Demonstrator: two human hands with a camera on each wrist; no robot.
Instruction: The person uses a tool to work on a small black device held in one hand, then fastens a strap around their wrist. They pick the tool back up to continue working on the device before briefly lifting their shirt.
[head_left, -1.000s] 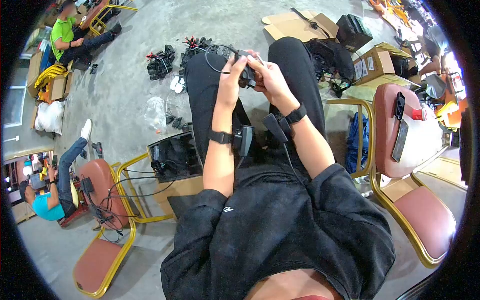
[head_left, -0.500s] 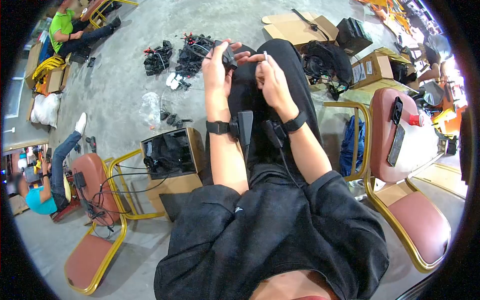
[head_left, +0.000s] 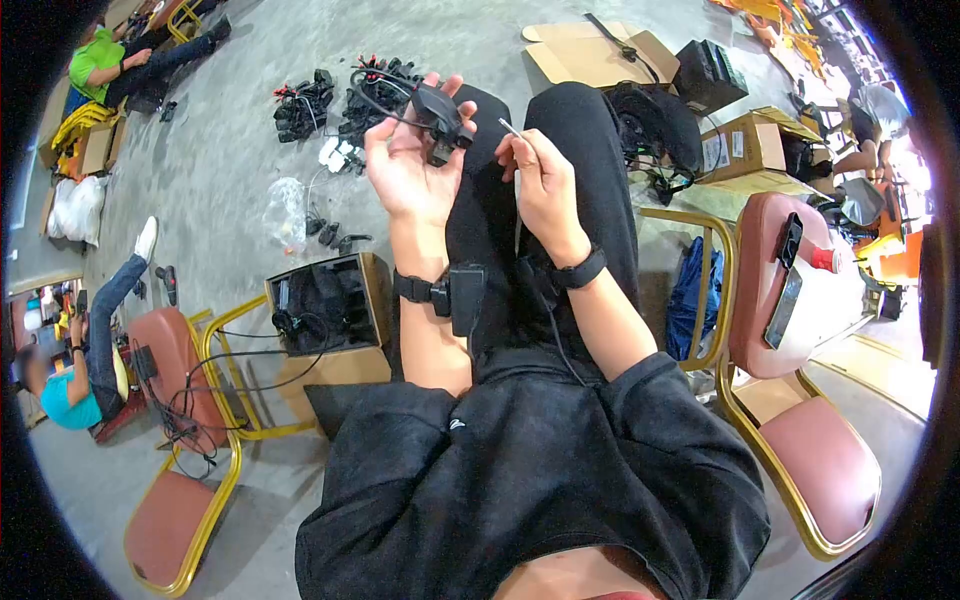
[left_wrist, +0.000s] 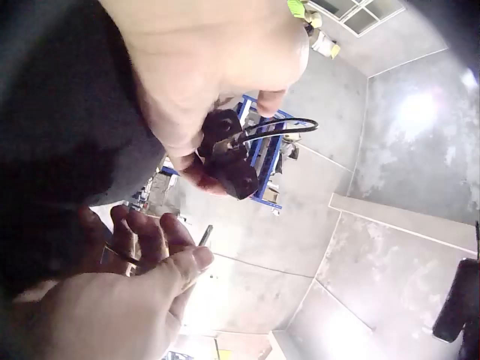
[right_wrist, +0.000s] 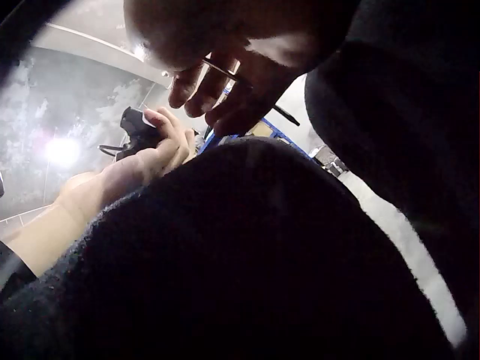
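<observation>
My left hand [head_left: 412, 185] is palm up over my left thigh, its fingers bent around a small black device [head_left: 436, 108]. A black cable [left_wrist: 289, 121] loops out from that device. To its right, my right hand [head_left: 546, 190] grips a thin metal rod [head_left: 510, 128] like a slim screwdriver, its silver tip pointing up and left. In the right wrist view the rod's dark, narrow far end [right_wrist: 288, 115] sticks out past the fingers. A gap separates the rod from the device. Both wrists wear black straps with camera boxes.
Bundles of black devices [head_left: 305, 105] lie on the floor ahead. An open carton [head_left: 375, 300] with black gear stands left, beside a cabled chair [head_left: 180, 375]. At right are another chair [head_left: 790, 290] with a phone and red can, and more cartons [head_left: 745, 145]. Two people sit at far left.
Both hands were together on the black device; they have come apart. My left hand has turned palm up and moved left with the device. The rod now shows clearly in my right hand.
</observation>
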